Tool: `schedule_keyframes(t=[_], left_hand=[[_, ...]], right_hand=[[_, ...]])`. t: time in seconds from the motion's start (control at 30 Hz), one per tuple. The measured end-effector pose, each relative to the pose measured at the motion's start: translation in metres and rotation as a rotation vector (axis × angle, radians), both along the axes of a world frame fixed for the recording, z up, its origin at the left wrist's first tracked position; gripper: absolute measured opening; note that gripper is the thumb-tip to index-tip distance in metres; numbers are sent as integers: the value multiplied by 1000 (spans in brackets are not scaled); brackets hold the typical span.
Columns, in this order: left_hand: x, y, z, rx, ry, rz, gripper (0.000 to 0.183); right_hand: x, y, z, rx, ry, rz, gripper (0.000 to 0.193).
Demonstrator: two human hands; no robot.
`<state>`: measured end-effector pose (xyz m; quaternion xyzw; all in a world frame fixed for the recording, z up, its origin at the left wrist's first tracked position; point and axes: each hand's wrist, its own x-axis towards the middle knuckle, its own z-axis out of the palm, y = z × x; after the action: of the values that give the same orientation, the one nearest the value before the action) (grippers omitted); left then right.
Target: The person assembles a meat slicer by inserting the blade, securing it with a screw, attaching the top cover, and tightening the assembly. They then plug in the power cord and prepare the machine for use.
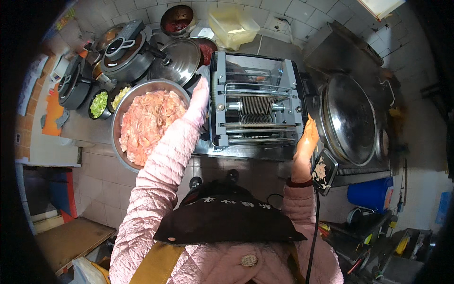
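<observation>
Left hand (202, 90) is against the left side of the slicing machine (257, 105); right hand (306, 142) is at its near right corner. Fingers are partly hidden by frame and view angle, so can't tell if they grip or just press. Machine sits mid-bench (80, 127), one unit, toothed roller showing.

Clearance: left forearm crosses the right rim of one steel bowl (115, 116) full of raw meat (150, 120). One black tray (325, 171) with meat scraps is just beside the right wrist; a black cord (314, 236) runs down from near it.

Left: two small bowls, one chopped greens (99, 104), one yellowish pieces (119, 98); two dark lidded pots (126, 59). Far: domed steel lid (180, 60), one translucent tub (233, 29). Right: one large round lid (351, 118), one blue bucket (370, 194) lower down.

Writing: one line of white characters on the dark apron (222, 220).
</observation>
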<state>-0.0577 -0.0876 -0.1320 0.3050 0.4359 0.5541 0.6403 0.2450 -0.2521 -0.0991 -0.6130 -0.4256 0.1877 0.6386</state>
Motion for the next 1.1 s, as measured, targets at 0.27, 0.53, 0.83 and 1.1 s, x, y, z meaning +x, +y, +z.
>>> schedule_keyframes(t=[0.27,0.53,0.83,1.1], left_hand=[[-6,-92,6,85,88,10,49],[7,-186,18,66,-8,215,56],[8,-201,64,390,578,162,45],[-4,-184,104,971,1472,-33,37]], right_hand=[[0,3,14,-153,-248,-9,43],[-15,1,22,23,76,47,44],[-19,-6,31,-2,180,64,45],[-15,-7,20,60,149,87,44]])
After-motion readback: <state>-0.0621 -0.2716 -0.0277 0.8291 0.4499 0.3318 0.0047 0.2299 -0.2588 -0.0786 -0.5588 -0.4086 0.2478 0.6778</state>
